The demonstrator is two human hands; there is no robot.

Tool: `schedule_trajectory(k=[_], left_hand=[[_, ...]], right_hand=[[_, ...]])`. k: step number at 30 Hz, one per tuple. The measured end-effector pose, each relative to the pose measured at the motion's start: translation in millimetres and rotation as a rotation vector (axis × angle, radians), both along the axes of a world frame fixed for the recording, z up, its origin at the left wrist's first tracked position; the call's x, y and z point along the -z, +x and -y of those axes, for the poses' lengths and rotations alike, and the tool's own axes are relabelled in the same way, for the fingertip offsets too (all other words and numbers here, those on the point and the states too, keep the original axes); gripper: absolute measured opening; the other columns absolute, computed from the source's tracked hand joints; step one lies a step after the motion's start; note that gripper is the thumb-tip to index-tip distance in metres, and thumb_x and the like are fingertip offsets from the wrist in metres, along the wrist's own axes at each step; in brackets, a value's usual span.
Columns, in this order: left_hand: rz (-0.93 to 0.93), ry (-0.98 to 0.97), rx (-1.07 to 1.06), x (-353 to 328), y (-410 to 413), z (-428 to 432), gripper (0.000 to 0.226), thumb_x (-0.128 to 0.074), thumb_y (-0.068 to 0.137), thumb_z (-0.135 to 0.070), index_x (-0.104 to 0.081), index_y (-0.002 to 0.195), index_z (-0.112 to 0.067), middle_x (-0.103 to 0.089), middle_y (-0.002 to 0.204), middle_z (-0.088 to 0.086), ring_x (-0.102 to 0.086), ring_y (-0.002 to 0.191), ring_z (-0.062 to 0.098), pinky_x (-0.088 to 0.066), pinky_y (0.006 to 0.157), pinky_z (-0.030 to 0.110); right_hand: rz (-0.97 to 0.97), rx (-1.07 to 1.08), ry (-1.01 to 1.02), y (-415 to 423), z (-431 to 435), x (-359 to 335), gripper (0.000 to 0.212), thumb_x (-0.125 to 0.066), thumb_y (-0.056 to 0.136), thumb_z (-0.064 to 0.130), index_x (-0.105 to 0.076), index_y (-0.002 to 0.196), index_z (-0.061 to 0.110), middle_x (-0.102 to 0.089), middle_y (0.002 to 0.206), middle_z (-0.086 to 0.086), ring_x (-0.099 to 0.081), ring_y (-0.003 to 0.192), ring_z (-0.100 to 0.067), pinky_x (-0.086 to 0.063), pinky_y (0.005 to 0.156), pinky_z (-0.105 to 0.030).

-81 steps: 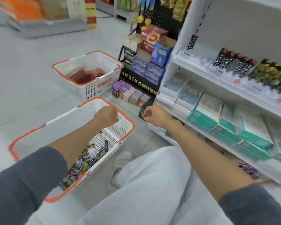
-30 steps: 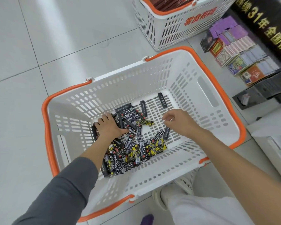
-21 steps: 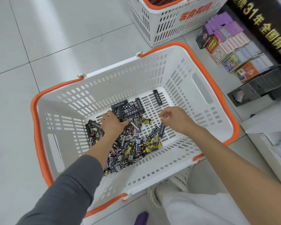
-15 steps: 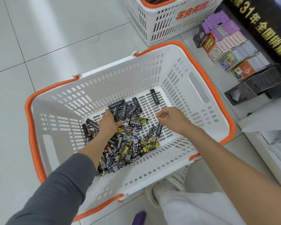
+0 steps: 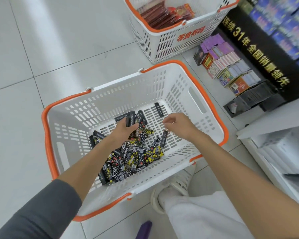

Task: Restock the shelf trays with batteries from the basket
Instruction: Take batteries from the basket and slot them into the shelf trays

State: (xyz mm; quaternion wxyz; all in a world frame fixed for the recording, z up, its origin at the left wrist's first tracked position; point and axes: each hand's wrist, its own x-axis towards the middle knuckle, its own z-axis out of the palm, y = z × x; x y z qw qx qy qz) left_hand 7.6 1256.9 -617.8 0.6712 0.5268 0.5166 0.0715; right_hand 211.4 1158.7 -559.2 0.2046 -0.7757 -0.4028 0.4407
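Batteries (image 5: 128, 159) in small black, white and yellow printed packs, heaped on the slotted floor of the near basket (image 5: 121, 94), white with an orange rim, at the centre of the frame. Too many in the heap to count, lying at all angles.

Two black packs apart to the right of the heap. Lone pack (image 5: 160, 109) toward the basket's upper right corner, flat, long axis running from upper left to lower right. Stray pack (image 5: 164, 139) just below the right hand (image 5: 179, 125), long axis nearly up-down in the frame.

Left hand (image 5: 124, 131) at the heap's upper edge, fingers curled round a black pack, one end sticking out toward the top of the frame. Right hand above the basket floor, fingers loosely curled, thumb close to forefinger; impossible to tell whether anything is pinched.

Two baskets in all: second basket (image 5: 162, 40) at top centre, holding red packets (image 5: 162, 14). Rows of card boxes (image 5: 228, 69) at upper right. One white shoe (image 5: 173, 188) below the near basket. Blurred shelf (image 5: 274, 152) at lower right.
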Motion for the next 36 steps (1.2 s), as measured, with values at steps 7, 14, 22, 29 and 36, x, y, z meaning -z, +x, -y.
schedule_trajectory(k=[7,14,22,29,36], left_hand=[[0.331,-0.077,-0.072,-112.8,33.7,23.5,0.023,-0.059,0.096,-0.012,-0.053,0.116,-0.005,-0.071,0.105,0.014,-0.073,0.089,0.026,-0.059,0.080,0.047],[0.481,0.025,0.102,-239.8,81.7,84.2,0.016,-0.058,0.098,-0.018,-0.060,0.109,-0.007,-0.069,0.101,0.010,-0.065,0.086,0.022,-0.058,0.066,0.032],[0.586,0.029,0.329,-346.8,126.9,169.0,0.031,-0.059,0.097,-0.013,-0.052,0.125,-0.003,-0.069,0.115,0.018,-0.072,0.097,0.028,-0.058,0.082,0.050],[0.603,0.111,0.472,-392.3,170.0,238.5,0.015,-0.062,0.094,-0.008,-0.058,0.108,-0.013,-0.064,0.093,0.009,-0.066,0.078,0.015,-0.059,0.068,0.030],[0.603,0.106,0.586,-424.0,207.1,294.6,0.015,-0.063,0.093,-0.006,-0.056,0.106,-0.007,-0.063,0.085,0.008,-0.064,0.071,0.012,-0.060,0.068,0.026]], right_hand=[[-0.086,0.088,0.158,-6.8,19.8,-105.9,0.016,-0.069,0.085,0.008,-0.069,0.102,0.009,-0.066,0.087,-0.004,-0.062,0.070,-0.009,-0.050,0.071,-0.025],[0.154,0.124,0.317,-9.3,97.5,-212.7,0.030,-0.084,0.073,0.029,-0.067,0.089,0.010,-0.059,0.078,0.002,-0.054,0.065,0.008,-0.039,0.061,-0.015],[0.251,0.338,0.392,24.8,220.5,-326.1,0.023,-0.057,0.090,0.004,-0.072,0.080,0.017,-0.063,0.076,-0.007,-0.056,0.064,-0.012,-0.049,0.069,-0.025],[0.296,0.504,0.448,52.3,309.1,-388.3,0.030,-0.044,0.094,0.002,-0.066,0.113,0.013,-0.062,0.080,-0.009,-0.051,0.060,-0.013,-0.045,0.065,-0.026],[0.294,0.617,0.641,70.8,372.1,-418.2,0.022,-0.060,0.091,0.002,-0.064,0.108,0.015,-0.067,0.093,-0.007,-0.069,0.075,-0.020,-0.057,0.076,-0.027]])
